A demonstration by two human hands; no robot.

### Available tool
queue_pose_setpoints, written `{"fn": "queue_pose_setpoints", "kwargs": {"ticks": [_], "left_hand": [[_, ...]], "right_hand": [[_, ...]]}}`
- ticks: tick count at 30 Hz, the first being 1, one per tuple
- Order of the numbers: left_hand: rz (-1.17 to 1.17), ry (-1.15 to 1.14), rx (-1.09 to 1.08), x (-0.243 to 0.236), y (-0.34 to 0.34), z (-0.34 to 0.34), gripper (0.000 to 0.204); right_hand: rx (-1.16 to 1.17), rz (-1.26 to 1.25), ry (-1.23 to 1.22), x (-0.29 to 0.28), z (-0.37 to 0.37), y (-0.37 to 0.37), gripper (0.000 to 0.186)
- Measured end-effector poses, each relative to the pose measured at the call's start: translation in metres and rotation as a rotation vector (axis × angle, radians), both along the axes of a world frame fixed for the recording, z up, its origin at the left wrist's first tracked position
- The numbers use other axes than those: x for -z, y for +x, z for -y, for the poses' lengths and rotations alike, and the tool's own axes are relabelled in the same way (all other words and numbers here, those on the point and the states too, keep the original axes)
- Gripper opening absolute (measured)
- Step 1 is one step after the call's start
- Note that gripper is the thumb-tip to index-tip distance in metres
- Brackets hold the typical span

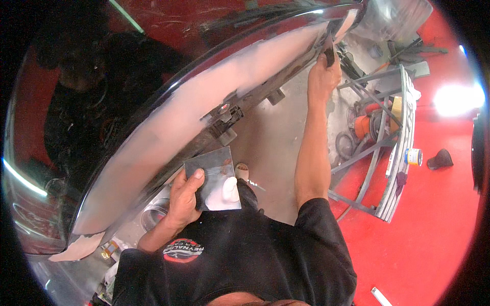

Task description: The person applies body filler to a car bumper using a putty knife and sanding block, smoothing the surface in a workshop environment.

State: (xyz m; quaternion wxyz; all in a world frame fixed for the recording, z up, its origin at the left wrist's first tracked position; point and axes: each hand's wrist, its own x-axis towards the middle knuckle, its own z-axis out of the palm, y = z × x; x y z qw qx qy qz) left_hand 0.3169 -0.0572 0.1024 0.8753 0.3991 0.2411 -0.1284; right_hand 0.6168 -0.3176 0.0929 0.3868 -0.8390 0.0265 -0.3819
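Note:
A long curved car body panel (204,97), with a pale pinkish-white coat of filler along its length, crosses the view from lower left to upper right. My left hand (185,199) grips a flat dark plate (212,171) by its left edge, with the thumb on top. A white lump of putty (230,190) sits on the plate's right side. My right arm reaches far forward. In my right hand (324,77) is a dark-handled putty knife (329,55), its blade at the panel's far right end, seemingly against the surface.
To the right stands a metal-framed work stand (398,168) with pale rails. An orange tool (363,126) lies within its frame. A small blue-and-white can (413,156) and a dark cup-shaped item (440,159) are beside it. Clear plastic sheeting (403,20) hangs beyond the panel's far end.

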Motion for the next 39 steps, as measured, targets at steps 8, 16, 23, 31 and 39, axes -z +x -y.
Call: {"fn": "queue_pose_setpoints", "kwargs": {"ticks": [8, 16, 23, 31, 39], "left_hand": [[0.012, -0.053, 0.001, -0.002, 0.007, 0.005, 0.040], [0.023, -0.017, 0.018, 0.000, 0.007, 0.000, 0.043], [0.028, 0.002, 0.033, -0.001, 0.007, -0.003, 0.042], [0.047, -0.016, 0.010, -0.003, 0.007, 0.003, 0.041], [0.048, -0.066, -0.081, -0.005, 0.006, 0.006, 0.041]], "right_hand": [[-0.124, 0.000, -0.034, -0.001, -0.019, -0.007, 0.050], [-0.221, -0.094, -0.034, -0.003, -0.095, -0.100, 0.071], [-0.479, -0.072, -0.109, 0.015, -0.105, -0.160, 0.070], [-0.040, -0.058, 0.037, 0.037, -0.001, -0.034, 0.046], [-0.152, 0.023, -0.043, 0.043, -0.033, -0.038, 0.056]]}}
